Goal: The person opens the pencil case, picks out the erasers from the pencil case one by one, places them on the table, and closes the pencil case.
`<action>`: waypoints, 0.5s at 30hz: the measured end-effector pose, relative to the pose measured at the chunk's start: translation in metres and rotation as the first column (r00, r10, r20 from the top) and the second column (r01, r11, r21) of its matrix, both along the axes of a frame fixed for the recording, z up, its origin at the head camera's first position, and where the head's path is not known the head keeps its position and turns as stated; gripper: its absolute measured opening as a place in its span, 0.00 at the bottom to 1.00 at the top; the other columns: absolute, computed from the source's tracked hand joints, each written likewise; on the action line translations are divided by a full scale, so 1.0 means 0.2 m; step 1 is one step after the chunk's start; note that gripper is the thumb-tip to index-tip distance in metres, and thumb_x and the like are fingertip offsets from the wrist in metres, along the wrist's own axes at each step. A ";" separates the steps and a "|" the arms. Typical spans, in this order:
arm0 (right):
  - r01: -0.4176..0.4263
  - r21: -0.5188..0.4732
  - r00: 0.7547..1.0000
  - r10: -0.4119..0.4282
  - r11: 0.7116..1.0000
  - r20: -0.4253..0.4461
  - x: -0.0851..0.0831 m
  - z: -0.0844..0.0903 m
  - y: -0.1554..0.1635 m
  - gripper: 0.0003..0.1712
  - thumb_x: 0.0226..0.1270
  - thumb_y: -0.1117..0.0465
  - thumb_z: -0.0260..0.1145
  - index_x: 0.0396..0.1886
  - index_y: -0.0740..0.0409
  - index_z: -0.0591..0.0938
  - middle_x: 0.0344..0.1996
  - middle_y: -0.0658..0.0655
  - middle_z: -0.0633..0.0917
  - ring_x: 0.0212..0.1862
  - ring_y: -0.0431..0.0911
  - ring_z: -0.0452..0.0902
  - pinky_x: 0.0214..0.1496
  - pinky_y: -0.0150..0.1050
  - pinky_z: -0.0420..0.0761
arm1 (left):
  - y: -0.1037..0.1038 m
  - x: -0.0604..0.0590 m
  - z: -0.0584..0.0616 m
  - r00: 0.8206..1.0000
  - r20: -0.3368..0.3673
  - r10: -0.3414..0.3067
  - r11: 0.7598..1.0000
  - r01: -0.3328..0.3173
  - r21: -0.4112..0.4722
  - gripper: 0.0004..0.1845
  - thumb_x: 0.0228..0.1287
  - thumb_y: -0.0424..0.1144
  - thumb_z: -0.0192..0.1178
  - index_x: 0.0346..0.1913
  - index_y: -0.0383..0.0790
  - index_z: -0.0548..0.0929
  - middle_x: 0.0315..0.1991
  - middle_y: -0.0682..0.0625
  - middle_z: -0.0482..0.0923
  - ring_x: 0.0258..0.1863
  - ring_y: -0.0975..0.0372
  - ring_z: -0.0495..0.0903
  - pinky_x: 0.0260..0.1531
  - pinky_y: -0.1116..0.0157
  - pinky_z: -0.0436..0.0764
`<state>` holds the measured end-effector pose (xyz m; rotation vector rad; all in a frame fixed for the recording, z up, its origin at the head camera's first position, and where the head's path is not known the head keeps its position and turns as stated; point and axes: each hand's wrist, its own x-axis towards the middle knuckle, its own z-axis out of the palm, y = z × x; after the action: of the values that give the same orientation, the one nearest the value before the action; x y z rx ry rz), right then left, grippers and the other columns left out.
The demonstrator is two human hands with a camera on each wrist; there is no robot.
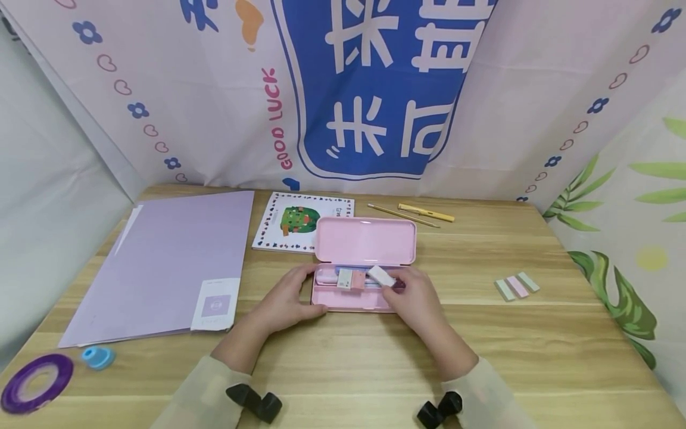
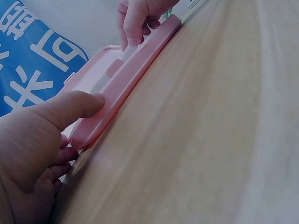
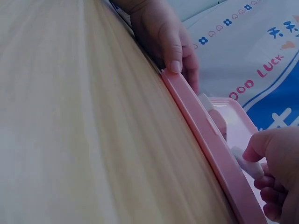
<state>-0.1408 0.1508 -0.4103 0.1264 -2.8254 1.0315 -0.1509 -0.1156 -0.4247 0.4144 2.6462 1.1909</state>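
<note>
1. Head view: the pink case [image 1: 364, 262] lies open in the middle of the table [image 1: 482, 333], lid back. Its tray already holds a few things, a pink-and-white eraser [image 1: 345, 278] among them. A judgement: the filling is partly done, since two pencils [image 1: 412, 213] and three small blocks [image 1: 517, 286] lie outside, well apart from the case. The left hand [image 1: 286, 301] clasps the tray's left end, fingers curled round the rim. The right hand [image 1: 415, 298] pinches a white eraser [image 1: 382, 275], tilted, over the tray's right half.

2. Left wrist view: the left hand [image 2: 32, 149] has its thumb pressed flat on the case [image 2: 126, 79] rim, its fingers tucked beneath the end. Farther along, the right hand [image 2: 140, 18] reaches down into the tray.

3. Right wrist view: the right hand [image 3: 275, 168] nips the white eraser [image 3: 247, 163] between thumb and fingers, just inside the case [image 3: 210, 135] wall. At the far end the left hand [image 3: 168, 32] grips the rim.
</note>
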 end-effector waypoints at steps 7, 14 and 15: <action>0.062 -0.040 0.998 -0.063 0.997 -0.027 0.04 0.01 0.19 0.20 0.56 0.61 0.70 0.50 0.61 0.85 0.40 0.60 0.84 0.43 0.50 0.77 0.46 0.42 0.79 | 0.00 0.00 0.00 1.000 0.001 0.002 1.000 -0.002 -0.002 0.47 0.51 0.50 0.73 0.72 0.39 0.63 0.73 0.41 0.61 0.74 0.47 0.59 0.74 0.47 0.60; 0.213 -0.027 0.976 -0.214 0.977 -0.044 0.08 -0.01 0.48 0.20 0.60 0.59 0.69 0.52 0.62 0.84 0.43 0.62 0.84 0.44 0.51 0.77 0.45 0.34 0.73 | 0.00 0.01 0.00 1.000 -0.005 0.004 1.000 -0.004 -0.001 0.47 0.51 0.50 0.73 0.72 0.39 0.63 0.73 0.41 0.62 0.74 0.47 0.59 0.74 0.47 0.60; 0.234 -0.023 0.970 -0.235 0.972 -0.054 0.09 -0.01 0.52 0.20 0.61 0.59 0.69 0.52 0.62 0.84 0.42 0.62 0.84 0.43 0.50 0.76 0.44 0.31 0.72 | 0.00 0.01 0.00 1.000 -0.005 0.004 1.000 -0.004 -0.001 0.47 0.51 0.50 0.73 0.72 0.39 0.63 0.73 0.40 0.62 0.74 0.47 0.59 0.74 0.47 0.60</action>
<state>-0.1225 0.2551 -0.4120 -0.1740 -2.6979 0.9816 -0.1498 -0.1155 -0.4245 0.4128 2.6531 1.1917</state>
